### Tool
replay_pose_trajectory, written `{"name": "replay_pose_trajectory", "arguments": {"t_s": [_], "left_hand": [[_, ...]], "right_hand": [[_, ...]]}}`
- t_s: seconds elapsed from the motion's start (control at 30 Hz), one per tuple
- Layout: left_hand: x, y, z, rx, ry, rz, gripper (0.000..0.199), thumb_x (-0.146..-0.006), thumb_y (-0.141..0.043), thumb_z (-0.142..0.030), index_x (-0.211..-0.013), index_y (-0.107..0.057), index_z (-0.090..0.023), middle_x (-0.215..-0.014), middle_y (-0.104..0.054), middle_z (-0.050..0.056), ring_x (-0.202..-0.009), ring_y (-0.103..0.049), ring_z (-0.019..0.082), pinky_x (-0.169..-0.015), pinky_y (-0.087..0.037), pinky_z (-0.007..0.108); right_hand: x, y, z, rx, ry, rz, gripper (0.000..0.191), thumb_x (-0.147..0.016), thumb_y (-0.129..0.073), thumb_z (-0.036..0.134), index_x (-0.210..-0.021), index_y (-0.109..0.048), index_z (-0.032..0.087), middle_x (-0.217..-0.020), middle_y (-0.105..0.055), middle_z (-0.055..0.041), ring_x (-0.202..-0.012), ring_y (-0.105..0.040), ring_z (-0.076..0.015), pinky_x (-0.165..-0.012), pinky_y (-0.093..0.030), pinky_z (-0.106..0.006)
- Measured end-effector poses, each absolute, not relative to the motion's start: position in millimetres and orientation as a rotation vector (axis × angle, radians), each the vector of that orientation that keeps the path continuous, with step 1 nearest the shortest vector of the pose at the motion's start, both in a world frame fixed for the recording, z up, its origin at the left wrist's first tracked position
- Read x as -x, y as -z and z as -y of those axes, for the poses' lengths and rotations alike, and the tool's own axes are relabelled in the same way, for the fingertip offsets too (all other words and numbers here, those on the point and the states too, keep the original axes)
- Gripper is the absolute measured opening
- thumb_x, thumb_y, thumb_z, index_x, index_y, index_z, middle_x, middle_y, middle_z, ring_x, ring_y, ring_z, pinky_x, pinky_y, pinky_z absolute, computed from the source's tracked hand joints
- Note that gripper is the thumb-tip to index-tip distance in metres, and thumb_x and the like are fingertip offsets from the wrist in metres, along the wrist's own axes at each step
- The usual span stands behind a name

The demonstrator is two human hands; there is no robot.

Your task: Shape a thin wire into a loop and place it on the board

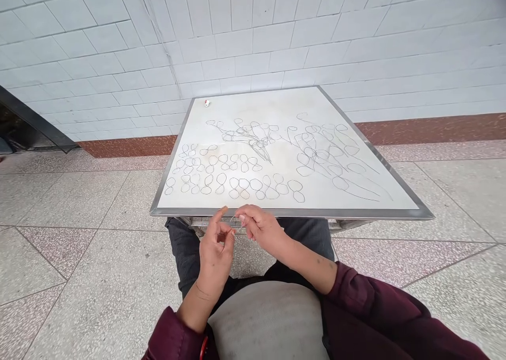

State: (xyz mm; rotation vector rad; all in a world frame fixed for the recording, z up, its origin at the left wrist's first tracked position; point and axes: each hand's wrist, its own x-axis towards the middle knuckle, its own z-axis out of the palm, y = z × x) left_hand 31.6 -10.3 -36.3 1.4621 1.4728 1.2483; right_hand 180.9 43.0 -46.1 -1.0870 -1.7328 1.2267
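Thin wire (240, 227), in both hands (215, 252), near table (316, 213)

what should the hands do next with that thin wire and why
Probably bend the thin wire gently round with the right hand while the left hand steadies it: both seem to pinch it, it looks curved between them, and double-looped pieces lie on the table, suggesting a similar shape.

White tiled wall (272, 41) above a speckled stone floor (98, 275)
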Motion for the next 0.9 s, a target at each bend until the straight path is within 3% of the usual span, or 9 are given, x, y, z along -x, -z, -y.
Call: {"name": "replay_pose_trajectory", "arguments": {"t_s": [0.13,0.33,0.6,0.9], "left_hand": [[-31.3,36.8,9.5,-1.437,-1.213,-1.478,0.047,-0.087,-0.057,-0.024,-0.134,-0.048,-0.025,-0.078,-0.057,-0.001,-0.070,-0.054,0.014,-0.070,-0.046,0.028],[-29.5,35.1,7.1,-1.296,-1.166,-1.414,0.051,-0.084,-0.059,-0.025,-0.134,-0.047,-0.022,-0.076,-0.055,-0.002,-0.064,-0.052,0.013,-0.063,-0.048,0.026],[-32.5,40.4,6.6,-1.384,-1.112,-1.510,0.053,-0.083,-0.057,-0.021,-0.135,-0.049,-0.023,-0.076,-0.056,-0.002,-0.059,-0.053,0.011,-0.060,-0.047,0.025],[-35.8,39.7,5.3,-1.124,-1.163,-1.342,0.061,-0.078,-0.062,-0.019,-0.137,-0.045,-0.019,-0.071,-0.054,-0.004,-0.058,-0.051,0.010,-0.057,-0.048,0.023]], "right_hand": [[-180.2,50.2,-45.2,1.025,-1.426,1.575,0.020,-0.095,-0.041,0.031,-0.096,-0.059,0.022,-0.076,-0.048,0.0034,-0.045,-0.045,-0.0051,-0.046,-0.041,-0.020],[-185.9,54.5,-52.4,0.807,-1.270,1.822,0.025,-0.096,-0.038,0.026,-0.101,-0.062,0.024,-0.082,-0.045,0.0020,-0.050,-0.044,-0.0043,-0.054,-0.045,-0.022],[-175.6,56.8,-47.0,1.036,-1.346,1.656,0.021,-0.095,-0.037,0.027,-0.096,-0.057,0.022,-0.072,-0.044,0.0041,-0.046,-0.041,-0.0056,-0.045,-0.038,-0.019],[-178.8,51.0,-49.2,1.031,-1.351,1.699,0.023,-0.094,-0.040,0.025,-0.099,-0.062,0.023,-0.070,-0.048,0.0035,-0.047,-0.043,-0.0064,-0.048,-0.039,-0.020]]}}
